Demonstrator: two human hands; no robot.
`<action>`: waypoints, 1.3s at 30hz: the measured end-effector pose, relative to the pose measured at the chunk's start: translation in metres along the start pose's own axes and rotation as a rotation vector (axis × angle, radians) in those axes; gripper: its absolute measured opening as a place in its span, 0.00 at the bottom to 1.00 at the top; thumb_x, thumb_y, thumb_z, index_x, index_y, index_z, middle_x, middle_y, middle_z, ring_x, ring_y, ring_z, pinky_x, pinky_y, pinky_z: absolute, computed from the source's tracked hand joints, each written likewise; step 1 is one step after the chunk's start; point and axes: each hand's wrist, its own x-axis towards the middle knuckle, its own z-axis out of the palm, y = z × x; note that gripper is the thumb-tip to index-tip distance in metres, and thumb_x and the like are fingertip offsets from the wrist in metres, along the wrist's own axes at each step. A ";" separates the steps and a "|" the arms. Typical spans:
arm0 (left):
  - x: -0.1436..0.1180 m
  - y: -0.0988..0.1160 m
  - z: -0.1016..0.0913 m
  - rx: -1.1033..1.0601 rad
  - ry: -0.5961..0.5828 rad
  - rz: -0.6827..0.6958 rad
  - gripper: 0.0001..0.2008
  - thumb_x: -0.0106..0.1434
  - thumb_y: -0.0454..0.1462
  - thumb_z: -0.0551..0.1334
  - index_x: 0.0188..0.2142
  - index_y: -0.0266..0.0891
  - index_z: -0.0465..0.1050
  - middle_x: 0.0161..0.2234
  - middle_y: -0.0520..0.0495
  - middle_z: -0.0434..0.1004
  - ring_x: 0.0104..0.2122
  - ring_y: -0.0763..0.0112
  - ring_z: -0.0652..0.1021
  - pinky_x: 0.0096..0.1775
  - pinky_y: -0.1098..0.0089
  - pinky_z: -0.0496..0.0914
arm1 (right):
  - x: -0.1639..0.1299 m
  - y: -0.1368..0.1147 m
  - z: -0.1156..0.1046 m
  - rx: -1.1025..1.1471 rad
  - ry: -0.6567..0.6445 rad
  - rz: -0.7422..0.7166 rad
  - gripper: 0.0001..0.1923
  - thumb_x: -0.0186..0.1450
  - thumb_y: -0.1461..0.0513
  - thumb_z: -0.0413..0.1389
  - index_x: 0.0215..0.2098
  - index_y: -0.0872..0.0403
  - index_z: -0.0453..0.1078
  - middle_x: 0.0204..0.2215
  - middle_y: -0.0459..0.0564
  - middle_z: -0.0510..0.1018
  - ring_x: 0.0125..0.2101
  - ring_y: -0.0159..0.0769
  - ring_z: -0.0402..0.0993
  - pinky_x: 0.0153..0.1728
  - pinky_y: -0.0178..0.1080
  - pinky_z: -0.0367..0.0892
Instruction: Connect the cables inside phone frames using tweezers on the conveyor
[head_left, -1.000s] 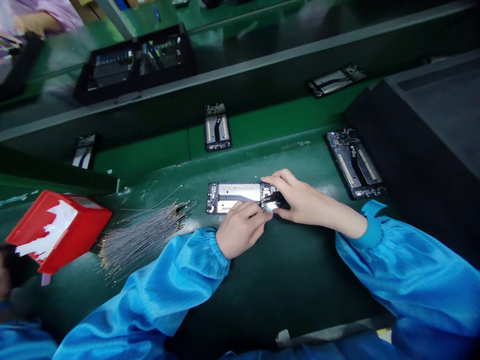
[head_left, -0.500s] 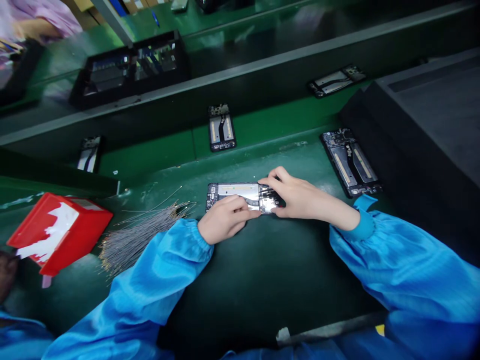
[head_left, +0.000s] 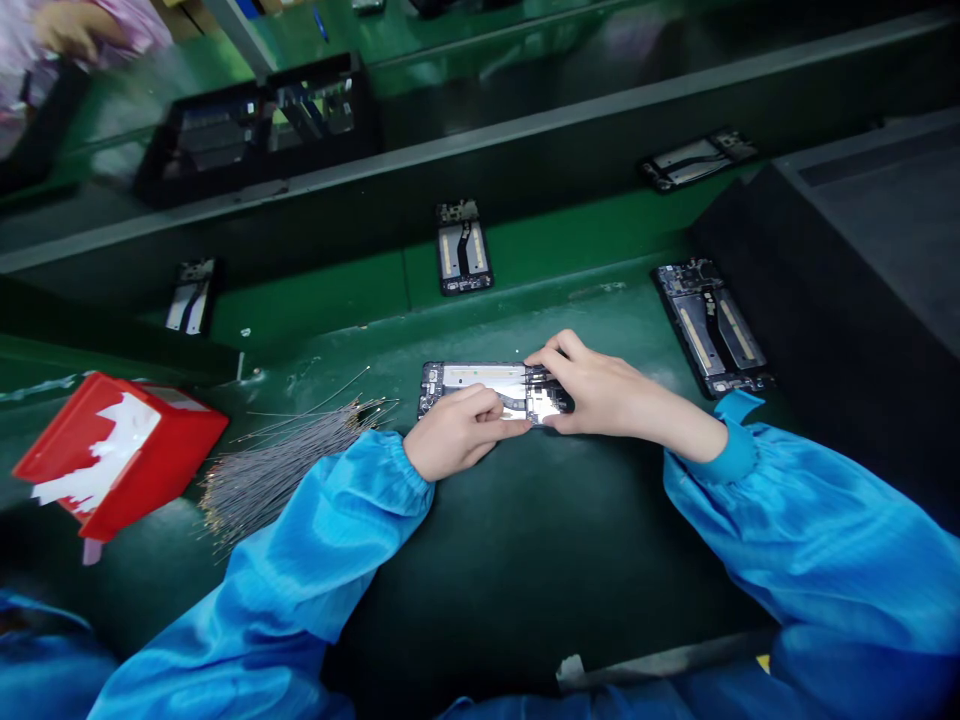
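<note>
An opened phone [head_left: 487, 376] lies sideways on the green bench, its circuit board end to the right and silver mid-plate showing. My left hand [head_left: 459, 430] rests over its lower left part, fingers curled in and thumb reaching along the near edge toward the board. My right hand [head_left: 592, 388] grips the board end, index finger at the far edge and thumb at the near edge. The left fingertips are partly hidden, and I cannot make out any small part under them. Left of my left sleeve lies a bundle of thin grey cables [head_left: 289, 470].
A red bin [head_left: 161, 470] with torn white paper stands at left. Another opened phone [head_left: 711, 325] lies at right beside a black box [head_left: 810, 260]. Beyond, a green belt carries several opened phones [head_left: 463, 248]. A black tray [head_left: 259, 130] and a co-worker's hand [head_left: 75, 28] are further back.
The view has shifted slightly. The phones on the belt have moved a little right relative to the bench. Both my hands keep almost the same hold on the phone.
</note>
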 end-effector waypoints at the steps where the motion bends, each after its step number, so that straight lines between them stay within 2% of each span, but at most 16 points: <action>1: 0.000 0.000 0.000 0.002 -0.003 0.001 0.14 0.64 0.32 0.49 0.41 0.42 0.73 0.26 0.50 0.61 0.26 0.75 0.62 0.29 0.75 0.61 | 0.001 -0.001 0.000 -0.006 -0.004 0.003 0.28 0.50 0.57 0.55 0.49 0.50 0.56 0.43 0.50 0.60 0.26 0.31 0.64 0.22 0.34 0.58; 6: 0.000 0.002 0.000 0.030 -0.023 0.005 0.15 0.64 0.33 0.48 0.41 0.41 0.72 0.26 0.50 0.62 0.26 0.74 0.63 0.29 0.74 0.62 | 0.002 -0.005 -0.002 -0.038 -0.020 0.012 0.27 0.49 0.57 0.55 0.46 0.53 0.57 0.41 0.51 0.61 0.25 0.30 0.63 0.20 0.34 0.56; 11: -0.001 0.001 0.002 0.023 -0.041 -0.010 0.15 0.62 0.32 0.48 0.42 0.41 0.71 0.27 0.49 0.63 0.27 0.73 0.64 0.31 0.72 0.64 | 0.002 -0.006 -0.001 -0.071 0.020 -0.003 0.26 0.50 0.56 0.55 0.47 0.53 0.57 0.40 0.52 0.61 0.26 0.32 0.63 0.22 0.34 0.58; 17: -0.001 0.001 0.000 -0.148 -0.024 -0.113 0.14 0.61 0.31 0.48 0.38 0.36 0.71 0.29 0.47 0.67 0.30 0.72 0.68 0.33 0.73 0.65 | 0.007 -0.011 0.001 -0.162 0.056 0.019 0.26 0.50 0.52 0.56 0.44 0.54 0.59 0.37 0.52 0.62 0.25 0.33 0.64 0.24 0.35 0.58; 21: 0.000 0.001 0.000 -0.216 -0.014 -0.121 0.13 0.60 0.31 0.49 0.37 0.37 0.72 0.28 0.47 0.68 0.30 0.73 0.69 0.33 0.73 0.65 | 0.009 -0.011 -0.001 -0.177 0.020 0.029 0.26 0.50 0.52 0.57 0.44 0.54 0.58 0.37 0.51 0.63 0.26 0.34 0.65 0.23 0.35 0.56; 25: 0.000 0.001 -0.001 -0.225 -0.016 -0.108 0.13 0.59 0.30 0.50 0.36 0.37 0.73 0.29 0.47 0.69 0.29 0.73 0.69 0.33 0.73 0.65 | 0.013 -0.012 -0.005 -0.199 -0.003 0.034 0.26 0.50 0.52 0.57 0.42 0.53 0.58 0.36 0.52 0.63 0.30 0.38 0.66 0.25 0.36 0.57; 31: 0.001 0.001 -0.001 -0.199 -0.010 -0.094 0.13 0.59 0.31 0.50 0.35 0.37 0.73 0.28 0.47 0.69 0.29 0.73 0.69 0.32 0.73 0.65 | 0.022 -0.028 -0.006 -0.290 -0.013 0.059 0.25 0.47 0.54 0.59 0.39 0.56 0.59 0.36 0.56 0.65 0.36 0.47 0.66 0.29 0.40 0.58; 34: -0.001 0.001 0.001 -0.186 0.001 -0.108 0.13 0.59 0.31 0.49 0.36 0.38 0.73 0.28 0.47 0.69 0.30 0.73 0.69 0.32 0.73 0.65 | 0.024 -0.027 -0.002 -0.267 -0.007 0.011 0.23 0.49 0.54 0.58 0.39 0.57 0.59 0.36 0.56 0.64 0.36 0.46 0.65 0.30 0.40 0.59; 39: -0.002 0.001 0.002 -0.186 0.022 -0.120 0.14 0.59 0.30 0.49 0.36 0.38 0.72 0.28 0.47 0.68 0.30 0.73 0.69 0.32 0.73 0.65 | 0.020 -0.009 0.000 -0.160 0.009 -0.095 0.21 0.52 0.53 0.58 0.38 0.55 0.58 0.36 0.53 0.63 0.34 0.41 0.64 0.30 0.38 0.59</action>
